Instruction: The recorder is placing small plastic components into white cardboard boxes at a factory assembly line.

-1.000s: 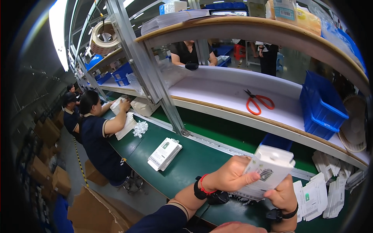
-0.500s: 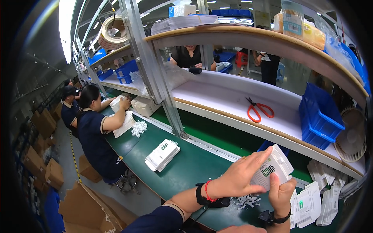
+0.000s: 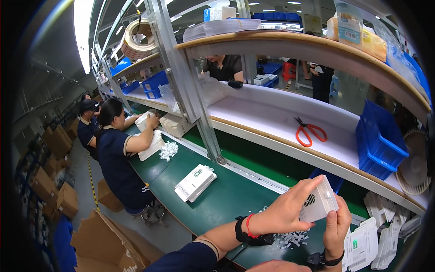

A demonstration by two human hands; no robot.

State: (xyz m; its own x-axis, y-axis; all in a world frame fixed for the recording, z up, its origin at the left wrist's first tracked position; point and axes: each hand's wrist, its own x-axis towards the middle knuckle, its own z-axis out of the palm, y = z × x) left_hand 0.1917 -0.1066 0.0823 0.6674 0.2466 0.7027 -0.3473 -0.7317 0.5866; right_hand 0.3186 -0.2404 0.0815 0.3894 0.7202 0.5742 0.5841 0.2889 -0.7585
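Observation:
Both hands are closed around a small white carton (image 3: 322, 201) with a dark green printed patch, raised over the green bench. My left hand (image 3: 285, 209) holds its left side, fingers along the top and thumb low on the front. My right hand (image 3: 337, 229) grips the lower right, its thumb up against the carton's end. Beneath my left wrist lies a heap of small white pieces (image 3: 287, 239). Flat white cartons (image 3: 361, 245) lie in overlapping piles beside my right wrist. Farther left, a neat stack of similar white cartons (image 3: 195, 182) rests on the bench.
Above the bench runs a white shelf (image 3: 267, 113) carrying red-handled scissors (image 3: 311, 131) and blue bins (image 3: 380, 140). A metal post (image 3: 206, 131) stands between bench sections. Co-workers sit at the left, one (image 3: 118, 156) handling a white box. An open cardboard box (image 3: 106, 245) stands lower left.
The carton has turned in my hands, so its narrow end flap side now shows more and its printed face less. The whole view has shifted slightly.

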